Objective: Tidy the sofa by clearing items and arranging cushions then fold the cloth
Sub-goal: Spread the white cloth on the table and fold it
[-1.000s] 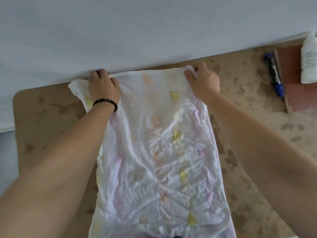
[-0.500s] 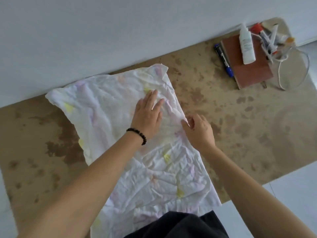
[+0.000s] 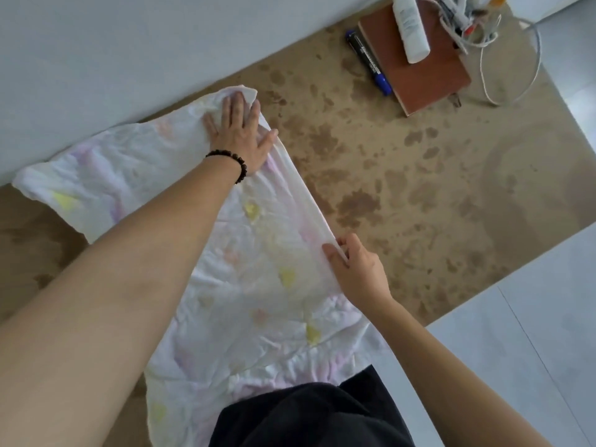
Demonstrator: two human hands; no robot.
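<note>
A white cloth (image 3: 258,285) with pale yellow and pink marks lies spread on a brown mottled table (image 3: 403,195). My left hand (image 3: 240,130), with a dark bead bracelet at the wrist, presses flat with straight fingers on the cloth's far right corner. My right hand (image 3: 358,271) pinches the cloth's right edge about halfway along, and that edge runs taut between the two hands. The cloth's near end is hidden behind my dark clothing.
A reddish-brown notebook (image 3: 425,69) lies at the table's far right with a white bottle (image 3: 411,27) on it. A blue marker (image 3: 369,62) lies beside it, and white cables and pens (image 3: 467,24) behind. A pale wall (image 3: 129,59) runs along the far edge. Grey floor tiles (image 3: 516,350) show at right.
My left hand slid from the cloth's middle up to its far right corner. My right hand moved nearer along the right edge, pulling it straight. The view shifted left and down.
</note>
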